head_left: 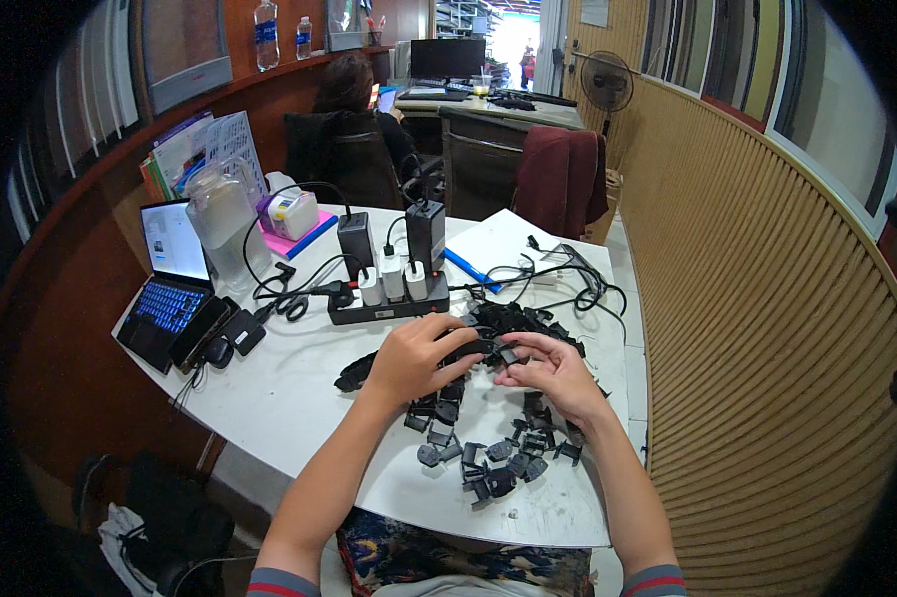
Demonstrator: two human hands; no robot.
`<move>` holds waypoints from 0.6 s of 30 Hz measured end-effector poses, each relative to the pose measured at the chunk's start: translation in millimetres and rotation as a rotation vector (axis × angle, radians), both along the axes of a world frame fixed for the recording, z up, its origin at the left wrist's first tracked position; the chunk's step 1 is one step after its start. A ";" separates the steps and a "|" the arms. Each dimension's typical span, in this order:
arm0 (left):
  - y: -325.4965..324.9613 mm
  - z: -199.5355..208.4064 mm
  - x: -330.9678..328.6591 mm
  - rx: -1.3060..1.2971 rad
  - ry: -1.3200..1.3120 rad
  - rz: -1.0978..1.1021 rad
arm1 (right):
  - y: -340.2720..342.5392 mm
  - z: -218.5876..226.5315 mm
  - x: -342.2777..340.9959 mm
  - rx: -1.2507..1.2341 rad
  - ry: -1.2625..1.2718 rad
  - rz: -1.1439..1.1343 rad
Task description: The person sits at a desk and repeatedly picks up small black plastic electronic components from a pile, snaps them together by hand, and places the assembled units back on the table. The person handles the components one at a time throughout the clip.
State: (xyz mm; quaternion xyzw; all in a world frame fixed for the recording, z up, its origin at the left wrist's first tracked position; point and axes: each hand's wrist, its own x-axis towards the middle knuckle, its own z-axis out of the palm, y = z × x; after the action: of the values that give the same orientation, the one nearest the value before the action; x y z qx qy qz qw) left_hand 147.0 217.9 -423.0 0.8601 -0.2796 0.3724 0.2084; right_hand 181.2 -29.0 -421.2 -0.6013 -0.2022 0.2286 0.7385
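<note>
My left hand (pixel 421 360) is closed round a long black strip-like piece (pixel 476 347), whose kind I cannot make out. Fingers and thumb of my right hand (pixel 556 376) pinch a small dark grey plastic piece (pixel 510 355) at the strip's right end. The two parts meet or overlap between my hands; whether they are joined I cannot tell. Beyond my fingers lies a heap of black pieces (pixel 516 318). Nearer to me, several loose dark grey plastic pieces (pixel 500 482) are scattered on the white table (pixel 389 488). Another black part (pixel 353 375) shows left of my left hand.
Behind my hands stands a black power strip (pixel 389 310) with several chargers plugged in. Tangled black cables (pixel 593 289) lie at the back right. An open laptop (pixel 170 303) and a water jug (pixel 228 229) stand at the left. A person (pixel 354 129) sits at the desk beyond.
</note>
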 end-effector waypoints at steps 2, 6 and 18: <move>-0.4 -0.1 -0.6 -0.003 0.008 0.009 | -2.2 -2.4 3.6 -0.017 -0.023 -0.014; -2.6 -0.6 -0.7 0.002 -0.037 0.008 | -0.6 -10.1 7.3 -0.104 -0.082 -0.067; -7.9 -4.1 -1.6 0.020 -0.084 -0.084 | 6.0 -17.8 5.1 -0.031 -0.028 -0.033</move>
State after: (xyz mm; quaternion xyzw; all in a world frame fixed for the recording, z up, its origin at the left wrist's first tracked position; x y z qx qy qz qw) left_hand 145.3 209.9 -427.1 0.8332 -0.3279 0.3962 0.2032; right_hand 186.3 -23.0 -438.9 -0.6192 -0.1991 0.2108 0.7298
